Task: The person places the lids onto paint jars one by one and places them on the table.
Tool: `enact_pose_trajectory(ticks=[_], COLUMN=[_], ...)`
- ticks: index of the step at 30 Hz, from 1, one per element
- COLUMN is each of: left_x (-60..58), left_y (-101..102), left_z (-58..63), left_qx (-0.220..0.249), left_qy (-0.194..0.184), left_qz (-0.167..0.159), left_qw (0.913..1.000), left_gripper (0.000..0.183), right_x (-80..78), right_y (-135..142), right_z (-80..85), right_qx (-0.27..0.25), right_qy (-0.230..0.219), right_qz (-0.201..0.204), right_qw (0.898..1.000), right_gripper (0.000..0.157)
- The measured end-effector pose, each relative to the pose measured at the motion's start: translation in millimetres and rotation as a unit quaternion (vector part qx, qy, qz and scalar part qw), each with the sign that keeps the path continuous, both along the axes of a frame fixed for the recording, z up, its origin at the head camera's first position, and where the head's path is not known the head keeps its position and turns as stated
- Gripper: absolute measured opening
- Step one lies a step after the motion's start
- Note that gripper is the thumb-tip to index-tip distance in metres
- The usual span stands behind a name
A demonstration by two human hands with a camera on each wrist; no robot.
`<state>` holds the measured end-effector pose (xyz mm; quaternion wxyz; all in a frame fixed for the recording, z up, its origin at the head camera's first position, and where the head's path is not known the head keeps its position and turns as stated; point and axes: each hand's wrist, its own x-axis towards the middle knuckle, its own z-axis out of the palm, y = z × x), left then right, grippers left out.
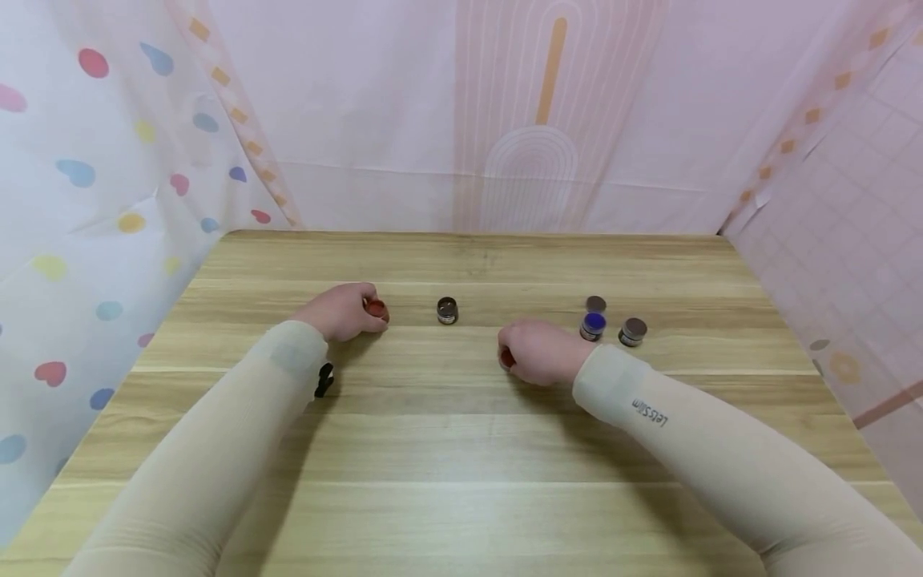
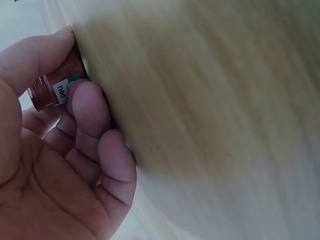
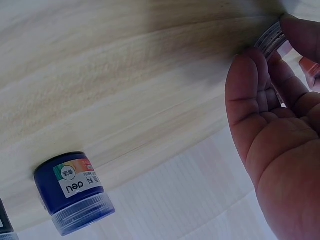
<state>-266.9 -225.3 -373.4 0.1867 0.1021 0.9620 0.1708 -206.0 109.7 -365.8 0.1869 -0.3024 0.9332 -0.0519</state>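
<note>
My left hand (image 1: 342,311) grips a small red paint jar (image 1: 378,312) between thumb and fingers, down at the table. In the left wrist view the paint jar (image 2: 57,87) shows a bare threaded neck and a label. My right hand (image 1: 542,351) pinches a round, clear, ridged jar lid (image 3: 271,40) close to the tabletop; reddish colour shows at it in the head view. An uncapped dark paint jar (image 1: 447,311) stands between the two hands. Beyond the right wrist stands a capped blue paint jar (image 1: 593,325), seen in the right wrist view too.
A capped dark brown jar (image 1: 633,331) is right of the blue one. Behind them lies a loose dark round lid (image 1: 595,304). The wooden table (image 1: 447,449) meets patterned curtains at its back and sides. A black object (image 1: 324,381) sits at the left wrist.
</note>
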Motion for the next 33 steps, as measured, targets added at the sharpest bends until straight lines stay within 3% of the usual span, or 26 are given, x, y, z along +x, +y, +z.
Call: enact_pose_trajectory(ticks=[11,24,33], left_x=[-1.8,4.4,2.1], left_y=[-1.8,-0.1,-0.8], left_z=[-3.7,-0.8,-6.3], left_qx=[0.01,0.016,-0.006], left_qy=[0.003,0.002,0.032], left_qz=[0.002,-0.002,-0.027], left_qw=[0.9999,0.9999,0.9991], left_gripper=[0.03,0.028,0.028], right_x=[0.7,4.7,3.6], right_y=[-1.1,0.7,3.7], right_z=[0.3,0.1,-0.7], right_qx=[0.002,-0.008,-0.014], right_qy=[0.009,0.008,0.0], right_qz=[0.001,0.0,-0.002], right_qw=[1.0,1.0,1.0], right_gripper=[0.006,0.006,0.006])
